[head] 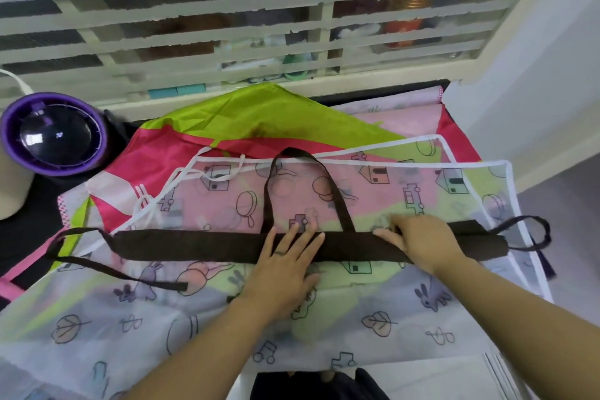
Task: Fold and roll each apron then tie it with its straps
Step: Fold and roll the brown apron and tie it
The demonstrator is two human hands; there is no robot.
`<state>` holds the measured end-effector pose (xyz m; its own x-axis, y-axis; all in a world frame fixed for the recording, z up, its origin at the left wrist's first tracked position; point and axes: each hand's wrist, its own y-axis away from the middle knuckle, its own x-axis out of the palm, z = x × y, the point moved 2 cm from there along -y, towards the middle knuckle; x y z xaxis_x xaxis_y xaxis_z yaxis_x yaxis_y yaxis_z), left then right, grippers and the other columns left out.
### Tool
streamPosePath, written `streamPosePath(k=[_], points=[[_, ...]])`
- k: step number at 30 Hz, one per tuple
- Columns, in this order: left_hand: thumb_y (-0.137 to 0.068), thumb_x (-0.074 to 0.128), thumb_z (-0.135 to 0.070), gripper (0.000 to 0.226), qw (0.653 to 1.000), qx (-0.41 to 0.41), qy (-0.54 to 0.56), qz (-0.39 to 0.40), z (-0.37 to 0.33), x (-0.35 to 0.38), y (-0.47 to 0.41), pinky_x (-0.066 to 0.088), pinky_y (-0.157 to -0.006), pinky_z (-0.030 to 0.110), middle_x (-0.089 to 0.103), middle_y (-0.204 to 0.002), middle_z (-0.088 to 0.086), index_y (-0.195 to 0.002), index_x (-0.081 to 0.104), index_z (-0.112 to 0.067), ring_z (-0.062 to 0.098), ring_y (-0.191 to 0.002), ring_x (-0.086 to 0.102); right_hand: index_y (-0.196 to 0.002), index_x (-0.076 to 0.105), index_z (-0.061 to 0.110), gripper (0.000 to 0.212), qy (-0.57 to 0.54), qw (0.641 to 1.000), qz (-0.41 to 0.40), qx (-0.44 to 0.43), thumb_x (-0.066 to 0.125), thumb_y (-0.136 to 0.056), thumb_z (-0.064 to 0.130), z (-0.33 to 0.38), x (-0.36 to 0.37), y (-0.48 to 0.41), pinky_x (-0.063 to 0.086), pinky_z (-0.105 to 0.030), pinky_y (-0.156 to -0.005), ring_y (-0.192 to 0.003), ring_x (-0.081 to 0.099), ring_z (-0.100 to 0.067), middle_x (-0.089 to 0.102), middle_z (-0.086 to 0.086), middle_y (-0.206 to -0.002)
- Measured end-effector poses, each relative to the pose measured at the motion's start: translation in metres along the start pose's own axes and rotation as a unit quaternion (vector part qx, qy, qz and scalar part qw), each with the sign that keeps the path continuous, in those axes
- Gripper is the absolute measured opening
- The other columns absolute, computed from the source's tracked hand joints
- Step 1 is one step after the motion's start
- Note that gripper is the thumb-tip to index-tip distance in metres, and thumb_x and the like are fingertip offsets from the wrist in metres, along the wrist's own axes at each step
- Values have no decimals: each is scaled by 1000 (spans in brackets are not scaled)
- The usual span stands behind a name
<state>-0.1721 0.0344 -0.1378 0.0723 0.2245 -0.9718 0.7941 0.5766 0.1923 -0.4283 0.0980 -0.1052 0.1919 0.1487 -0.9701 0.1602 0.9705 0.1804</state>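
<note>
Folding looks done; the brown apron (207, 245) lies as a long strip under both palms; left hand (285, 256) flat, fingers spread; right hand (418, 237) fingers curl on its far edge; next, rolling endwise, straps (177, 286) kept free.

You're in a home, judging by the slatted window (227, 42) across the top of the frame, blurred household containers (410, 14) behind it, and a small purple fan (55, 136) at left.

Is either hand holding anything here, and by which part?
The left hand only presses flat on the folded brown apron; the right hand seems to pinch its upper edge, by the neck loop.
</note>
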Motion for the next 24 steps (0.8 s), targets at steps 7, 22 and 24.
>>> streamPosePath(k=[7, 22, 24], points=[[-85, 34, -39, 53, 999, -44, -6, 10, -8, -15, -2, 38, -101, 53, 58, -134, -5, -129, 59, -24, 20, -118, 59, -65, 39, 23, 54, -3, 995, 98, 8, 30, -84, 73, -24, -12, -10, 32, -30, -54, -59, 44, -15, 45, 2, -60], [-83, 57, -28, 45, 994, -21, -66, -90, -6, -5, -2, 42, -96, 56, 62, -129, 0, -127, 61, -18, 24, -114, 62, -106, 59, 7, 24, 19, 934, 311, 175, 52, -96, 28, -65, -42, -18, 40, -33, -88, -100, 52, -27, 56, -8, -107], [-66, 81, -19, 65, 995, -33, -60, -70, -6, -7, -4, 39, -98, 53, 61, -130, -1, -127, 61, -17, 24, -114, 62, -102, 55, 13, 11, 106, 938, 276, 183, 52, -94, 19, -61, -44, -16, 37, -40, -99, -104, 51, -29, 57, -7, -110]])
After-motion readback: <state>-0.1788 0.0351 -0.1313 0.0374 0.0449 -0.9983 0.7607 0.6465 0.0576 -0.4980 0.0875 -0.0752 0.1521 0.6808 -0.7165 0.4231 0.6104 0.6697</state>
